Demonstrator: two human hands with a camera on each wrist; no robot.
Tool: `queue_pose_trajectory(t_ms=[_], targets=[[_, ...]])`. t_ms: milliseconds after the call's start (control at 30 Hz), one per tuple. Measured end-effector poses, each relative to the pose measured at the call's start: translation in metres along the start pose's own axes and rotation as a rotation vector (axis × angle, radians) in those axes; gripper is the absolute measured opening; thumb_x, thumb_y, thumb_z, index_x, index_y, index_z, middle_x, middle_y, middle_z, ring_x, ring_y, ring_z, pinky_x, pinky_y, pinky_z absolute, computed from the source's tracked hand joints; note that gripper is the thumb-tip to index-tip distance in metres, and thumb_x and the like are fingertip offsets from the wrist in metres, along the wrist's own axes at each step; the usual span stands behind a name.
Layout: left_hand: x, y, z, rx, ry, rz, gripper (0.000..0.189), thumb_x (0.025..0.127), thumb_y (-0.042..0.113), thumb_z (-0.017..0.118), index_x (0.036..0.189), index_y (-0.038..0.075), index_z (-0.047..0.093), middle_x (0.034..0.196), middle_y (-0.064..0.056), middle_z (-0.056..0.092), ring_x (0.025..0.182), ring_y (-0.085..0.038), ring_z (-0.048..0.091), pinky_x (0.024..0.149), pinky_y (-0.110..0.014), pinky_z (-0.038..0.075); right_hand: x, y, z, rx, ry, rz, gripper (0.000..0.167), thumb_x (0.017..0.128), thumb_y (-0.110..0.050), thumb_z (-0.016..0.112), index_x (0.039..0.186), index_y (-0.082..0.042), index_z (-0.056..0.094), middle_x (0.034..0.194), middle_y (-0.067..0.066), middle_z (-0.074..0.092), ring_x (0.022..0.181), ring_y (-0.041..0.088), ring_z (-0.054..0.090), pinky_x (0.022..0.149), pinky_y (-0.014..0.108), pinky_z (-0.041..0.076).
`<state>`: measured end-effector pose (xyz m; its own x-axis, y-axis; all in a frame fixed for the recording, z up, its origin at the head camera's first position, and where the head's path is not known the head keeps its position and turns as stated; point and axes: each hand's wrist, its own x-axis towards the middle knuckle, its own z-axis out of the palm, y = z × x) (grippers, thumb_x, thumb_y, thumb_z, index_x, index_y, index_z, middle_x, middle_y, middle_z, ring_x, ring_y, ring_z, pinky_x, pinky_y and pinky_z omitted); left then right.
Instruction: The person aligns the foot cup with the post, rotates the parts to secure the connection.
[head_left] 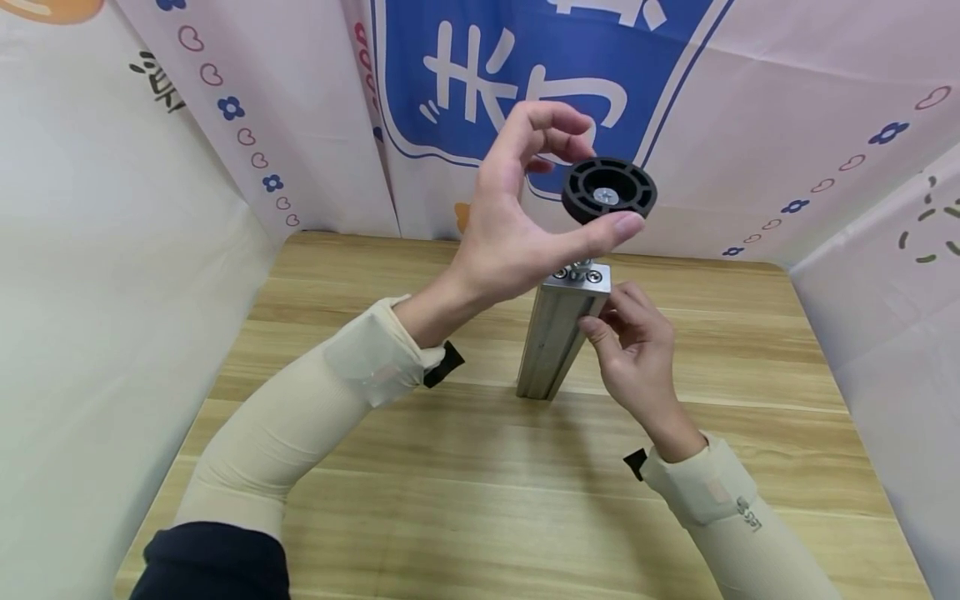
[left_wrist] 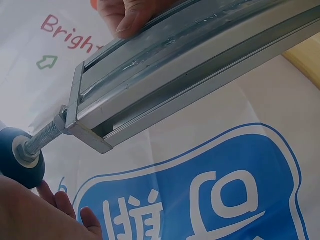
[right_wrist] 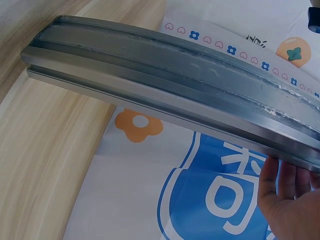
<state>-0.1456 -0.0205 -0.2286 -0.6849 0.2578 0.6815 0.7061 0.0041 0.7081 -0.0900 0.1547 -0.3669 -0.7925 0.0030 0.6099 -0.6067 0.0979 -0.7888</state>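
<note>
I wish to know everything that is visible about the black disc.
The disc is round, matte black and plastic-looking, with a slotted rim around a recessed centre holding a shiny screw. It faces upward above the metal bar, joined to the bar's end by a threaded rod. The left hand curls around it, thumb along its near edge.

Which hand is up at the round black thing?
The left hand, with thumb and fingers around the black disc. The right hand is lower, gripping the metal bar.
</note>
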Motion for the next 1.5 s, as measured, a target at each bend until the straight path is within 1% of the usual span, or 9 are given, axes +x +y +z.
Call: queue_pose_trajectory(t_ms=[367,700,867,967,1067,1133,1233,1367,1500], targets=[[-0.0013,-0.0031,-0.0003,-0.016,-0.016,0.043,0.063,0.077,0.017,0.084,0.127,-0.004,0.053,0.117,-0.015,0.071,0.113,-0.013,0.059,0.101,-0.027,0.037,-0.0006,0.0005,-0.0001,-0.008,-0.002,0.000,0.035,0.094,-0.003,0.074,0.121,0.017,0.068,0.100,-0.009,0.062,0.084,0.006,0.058,0.075,0.017,0.053],[-0.0012,-0.0073,-0.0027,-0.103,-0.043,0.051,0.052,0.083,0.017,0.072,0.125,-0.006,0.052,0.122,-0.021,0.073,0.117,-0.015,0.065,0.102,-0.025,0.035,0.0003,-0.0007,0.0005,-0.025,0.001,0.011,0.032,0.092,0.004,0.073,0.121,0.017,0.069,0.100,-0.009,0.062,0.085,0.006,0.059,0.076,0.018,0.055],[-0.0013,-0.0081,-0.0025,-0.152,-0.063,0.056,0.047,0.086,0.016,0.068,0.123,-0.007,0.051,0.123,-0.024,0.073,0.115,-0.018,0.066,0.104,-0.026,0.038,0.0001,-0.0006,0.0003,-0.026,0.000,0.011,0.031,0.092,0.006,0.072,0.120,0.017,0.069,0.100,-0.009,0.062,0.084,0.006,0.058,0.075,0.018,0.055],[-0.0013,-0.0080,-0.0017,-0.202,-0.078,0.047,0.047,0.087,0.016,0.063,0.124,-0.009,0.050,0.124,-0.028,0.072,0.113,-0.021,0.065,0.104,-0.027,0.042,0.0002,-0.0006,0.0005,-0.026,0.001,0.014,0.031,0.092,0.004,0.073,0.120,0.016,0.069,0.100,-0.009,0.062,0.084,0.006,0.059,0.075,0.018,0.055],[-0.0018,-0.0051,-0.0013,-0.264,-0.097,0.001,0.045,0.088,0.012,0.058,0.126,-0.011,0.050,0.127,-0.030,0.070,0.113,-0.025,0.064,0.104,-0.030,0.048,0.0006,-0.0006,0.0006,-0.027,0.004,0.016,0.031,0.092,0.004,0.073,0.120,0.016,0.069,0.100,-0.008,0.062,0.084,0.006,0.059,0.075,0.018,0.055],[-0.0021,-0.0025,-0.0013,-0.288,-0.111,-0.034,0.044,0.089,0.008,0.055,0.129,-0.011,0.049,0.130,-0.030,0.069,0.114,-0.027,0.064,0.103,-0.032,0.052,0.0009,-0.0005,0.0007,-0.028,0.006,0.018,0.031,0.092,0.005,0.073,0.120,0.016,0.069,0.100,-0.008,0.062,0.084,0.006,0.059,0.075,0.018,0.055],[-0.0023,0.0002,-0.0010,-0.308,-0.126,-0.059,0.044,0.091,0.003,0.052,0.132,-0.012,0.048,0.133,-0.029,0.068,0.116,-0.029,0.065,0.096,-0.037,0.059,0.0011,-0.0007,0.0007,-0.027,0.008,0.022,0.031,0.091,0.007,0.072,0.120,0.016,0.069,0.100,-0.008,0.062,0.084,0.006,0.059,0.076,0.018,0.056],[-0.0023,0.0003,-0.0006,-0.314,-0.139,-0.063,0.048,0.092,0.002,0.051,0.138,-0.012,0.046,0.136,-0.029,0.067,0.117,-0.029,0.065,0.095,-0.038,0.060,0.0010,-0.0010,0.0007,-0.026,0.010,0.026,0.032,0.090,0.010,0.072,0.122,0.016,0.069,0.099,-0.009,0.062,0.084,0.006,0.060,0.077,0.018,0.056],[-0.0023,-0.0027,-0.0005,-0.269,-0.134,-0.026,0.053,0.092,0.010,0.054,0.139,-0.013,0.046,0.135,-0.028,0.067,0.120,-0.026,0.063,0.103,-0.030,0.051,0.0011,-0.0007,0.0004,-0.021,0.013,0.021,0.032,0.089,0.012,0.071,0.121,0.017,0.069,0.099,-0.009,0.062,0.085,0.006,0.060,0.077,0.018,0.056]])
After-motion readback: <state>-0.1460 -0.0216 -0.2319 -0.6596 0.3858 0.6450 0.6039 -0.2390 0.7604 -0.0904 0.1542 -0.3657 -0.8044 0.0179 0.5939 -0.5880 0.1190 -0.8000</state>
